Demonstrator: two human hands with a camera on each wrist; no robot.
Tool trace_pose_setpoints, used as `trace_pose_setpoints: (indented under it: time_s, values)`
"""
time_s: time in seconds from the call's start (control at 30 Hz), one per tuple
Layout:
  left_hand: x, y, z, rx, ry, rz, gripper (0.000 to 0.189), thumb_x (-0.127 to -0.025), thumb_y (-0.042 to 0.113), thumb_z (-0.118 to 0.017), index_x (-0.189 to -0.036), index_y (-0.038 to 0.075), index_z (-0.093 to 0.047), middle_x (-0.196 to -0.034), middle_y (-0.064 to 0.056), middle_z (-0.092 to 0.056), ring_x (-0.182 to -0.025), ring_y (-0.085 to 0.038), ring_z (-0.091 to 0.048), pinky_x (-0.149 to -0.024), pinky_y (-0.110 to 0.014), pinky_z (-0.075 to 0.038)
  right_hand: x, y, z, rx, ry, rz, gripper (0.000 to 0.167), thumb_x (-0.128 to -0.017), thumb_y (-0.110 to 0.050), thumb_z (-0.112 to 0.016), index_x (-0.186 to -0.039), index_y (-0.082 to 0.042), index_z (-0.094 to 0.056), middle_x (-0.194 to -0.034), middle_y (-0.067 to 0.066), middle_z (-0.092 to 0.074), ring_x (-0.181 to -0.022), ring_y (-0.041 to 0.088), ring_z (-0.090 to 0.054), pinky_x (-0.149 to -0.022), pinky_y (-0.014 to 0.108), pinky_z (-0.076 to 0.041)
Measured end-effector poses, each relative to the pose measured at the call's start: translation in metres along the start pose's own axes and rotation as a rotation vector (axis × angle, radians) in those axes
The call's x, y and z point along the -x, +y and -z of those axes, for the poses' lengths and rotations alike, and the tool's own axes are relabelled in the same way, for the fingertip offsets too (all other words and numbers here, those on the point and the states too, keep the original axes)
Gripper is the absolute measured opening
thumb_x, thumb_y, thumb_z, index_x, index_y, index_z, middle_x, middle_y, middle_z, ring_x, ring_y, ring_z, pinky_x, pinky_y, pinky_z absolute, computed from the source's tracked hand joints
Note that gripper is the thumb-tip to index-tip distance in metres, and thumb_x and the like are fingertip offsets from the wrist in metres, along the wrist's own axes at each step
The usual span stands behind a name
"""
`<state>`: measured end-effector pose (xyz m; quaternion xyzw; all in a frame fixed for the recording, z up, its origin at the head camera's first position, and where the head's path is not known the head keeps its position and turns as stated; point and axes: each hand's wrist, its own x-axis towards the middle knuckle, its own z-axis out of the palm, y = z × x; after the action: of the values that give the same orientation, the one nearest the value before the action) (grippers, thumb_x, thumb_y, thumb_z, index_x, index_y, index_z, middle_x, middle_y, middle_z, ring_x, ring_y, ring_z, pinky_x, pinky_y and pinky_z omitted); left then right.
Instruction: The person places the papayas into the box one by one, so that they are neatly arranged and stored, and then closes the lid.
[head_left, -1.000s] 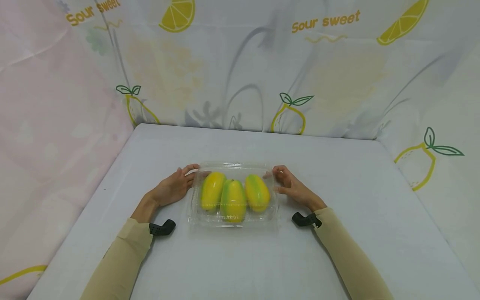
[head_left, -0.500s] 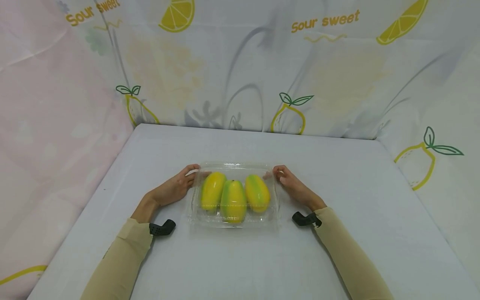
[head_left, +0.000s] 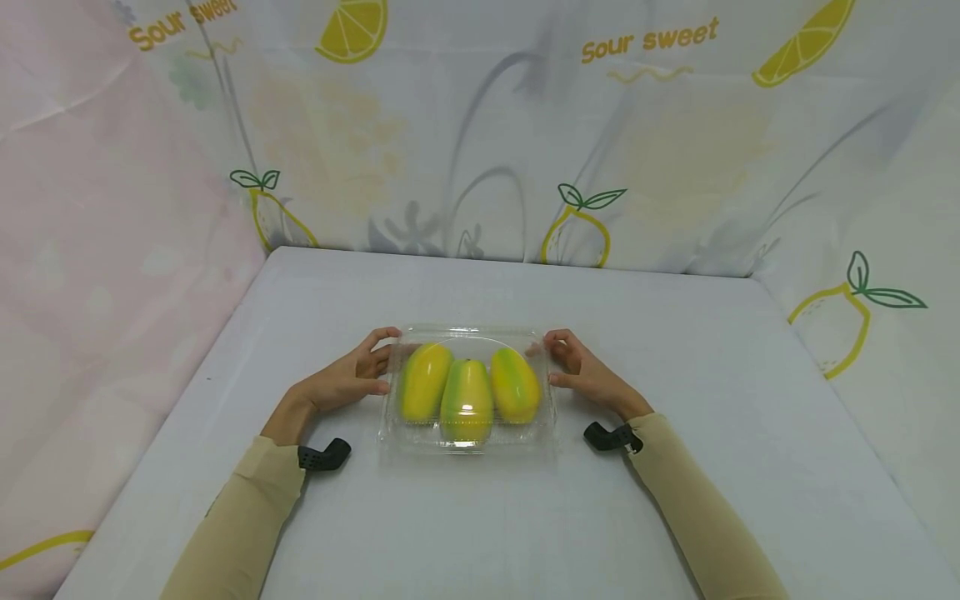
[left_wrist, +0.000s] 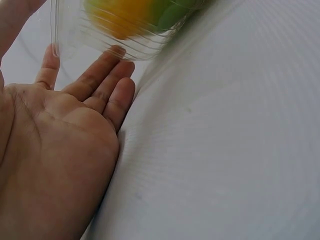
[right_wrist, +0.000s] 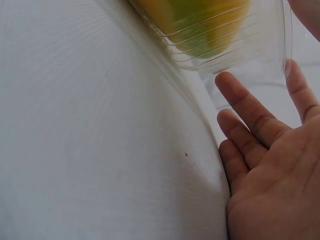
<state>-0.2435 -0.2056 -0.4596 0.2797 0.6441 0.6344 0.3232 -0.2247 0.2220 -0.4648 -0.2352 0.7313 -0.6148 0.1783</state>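
In the head view a clear plastic clamshell box [head_left: 468, 335] sits on the table with its lid over three yellow-green mango-like fruits [head_left: 467, 400]. My left hand [head_left: 347, 377] is at the box's left side, forefinger at the far corner and thumb spread toward the near side. At the right side my right hand [head_left: 588, 375] mirrors it. Both wrist views show fairly straight fingers, with the forefinger tips at the box's rim [left_wrist: 55, 30]. The other fingers of the left hand reach under its ribbed wall; those of the right lie close by it.
The white table [head_left: 480, 525] carries the box near its middle. Behind it hangs a lemon-print cloth [head_left: 480, 125], with a pinkish cloth [head_left: 112, 250] along the left. Each wrist wears a black camera mount [head_left: 324, 455].
My left thumb has come out to the side of the box, and my right thumb has spread away from its forefinger again. Reflections on the lid have shifted. The box stays in place.
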Motion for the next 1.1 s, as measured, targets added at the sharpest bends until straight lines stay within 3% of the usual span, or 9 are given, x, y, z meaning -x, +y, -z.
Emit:
trace_pose_setpoints:
  time_s: [0.23, 0.33, 0.47, 0.53, 0.7, 0.8, 0.87, 0.93, 1.1]
  values:
    - [-0.002, -0.002, 0.002, -0.021, -0.051, -0.050, 0.101, -0.093, 0.006, -0.065, -0.156, 0.037, 0.009, -0.163, -0.018, -0.012, -0.149, -0.027, -0.021, -0.107, -0.019, -0.036, 0.000, 0.002, 0.000, 0.012, -0.005, -0.003, 0.059, -0.090, -0.019, -0.072, -0.131, -0.010, -0.030, -0.143, 0.029, -0.044, -0.143, 0.037, -0.026, -0.119, 0.059, -0.007]
    - [-0.003, -0.003, 0.002, -0.037, -0.064, -0.067, 0.103, -0.094, 0.006, -0.063, -0.154, 0.040, 0.014, -0.164, -0.017, -0.008, -0.151, -0.036, -0.011, -0.109, -0.018, -0.033, 0.001, 0.002, 0.000, 0.029, -0.015, 0.020, 0.072, -0.092, -0.018, -0.070, -0.146, -0.012, -0.023, -0.144, 0.028, -0.044, -0.141, 0.038, -0.029, -0.118, 0.060, -0.010]
    - [-0.003, -0.004, 0.003, -0.075, -0.067, -0.091, 0.096, -0.095, 0.005, -0.059, -0.157, 0.029, 0.010, -0.164, -0.017, -0.007, -0.150, -0.037, -0.010, -0.110, -0.017, -0.030, 0.001, 0.000, 0.000, 0.077, -0.035, 0.056, 0.088, -0.094, -0.014, -0.065, -0.159, -0.024, -0.005, -0.147, 0.024, -0.043, -0.142, 0.037, -0.030, -0.118, 0.060, -0.011]
    - [-0.003, -0.004, 0.003, -0.089, -0.064, -0.096, 0.094, -0.095, 0.004, -0.058, -0.157, 0.025, 0.009, -0.164, -0.017, -0.007, -0.150, -0.037, -0.011, -0.111, -0.018, -0.029, 0.002, -0.001, -0.001, 0.097, -0.044, 0.057, 0.088, -0.095, -0.012, -0.063, -0.159, -0.026, -0.004, -0.150, 0.022, -0.041, -0.145, 0.037, -0.027, -0.118, 0.060, -0.010]
    - [-0.003, -0.002, 0.002, -0.092, -0.046, -0.100, 0.094, -0.095, 0.003, -0.057, -0.157, 0.027, 0.009, -0.164, -0.017, -0.007, -0.150, -0.037, -0.012, -0.113, -0.022, -0.028, 0.003, -0.004, -0.002, 0.067, -0.066, 0.050, 0.080, -0.097, -0.006, -0.057, -0.159, -0.022, -0.009, -0.165, 0.009, -0.015, -0.150, 0.037, -0.014, -0.119, 0.059, -0.010]
    - [-0.003, -0.002, 0.001, -0.057, -0.036, -0.117, 0.095, -0.095, -0.001, -0.057, -0.157, 0.028, 0.008, -0.164, -0.016, -0.005, -0.149, -0.030, -0.018, -0.110, -0.019, -0.033, 0.002, -0.005, -0.004, 0.016, -0.083, 0.059, 0.079, -0.098, -0.002, -0.055, -0.159, -0.021, -0.008, -0.167, 0.003, 0.002, -0.150, 0.039, -0.014, -0.118, 0.060, -0.012]
    - [-0.003, -0.002, 0.000, -0.026, -0.034, -0.133, 0.087, -0.095, -0.004, -0.055, -0.154, 0.025, 0.002, -0.163, -0.017, -0.005, -0.146, -0.025, -0.023, -0.109, -0.020, -0.036, 0.003, -0.006, -0.005, -0.009, -0.094, 0.063, 0.077, -0.098, -0.002, -0.053, -0.159, -0.019, -0.009, -0.166, 0.006, 0.001, -0.149, 0.040, -0.016, -0.117, 0.061, -0.013]
    - [-0.003, -0.002, -0.001, -0.024, -0.021, -0.143, 0.066, -0.095, -0.004, -0.054, -0.144, 0.018, -0.016, -0.162, -0.018, -0.007, -0.145, -0.023, -0.025, -0.109, -0.020, -0.036, 0.004, -0.006, -0.005, -0.026, -0.104, 0.076, 0.071, -0.099, -0.004, -0.053, -0.158, -0.012, -0.014, -0.166, 0.010, 0.000, -0.149, 0.042, -0.017, -0.117, 0.063, -0.012]
    - [-0.002, -0.003, -0.002, -0.093, 0.028, -0.135, 0.018, -0.096, 0.004, -0.057, -0.104, 0.017, -0.049, -0.160, -0.018, -0.020, -0.150, -0.029, -0.017, -0.109, -0.016, -0.031, 0.007, -0.008, -0.006, -0.010, -0.075, 0.081, 0.052, -0.098, -0.013, -0.058, -0.144, 0.002, -0.037, -0.164, 0.011, -0.009, -0.151, 0.021, -0.018, -0.119, 0.059, -0.010]
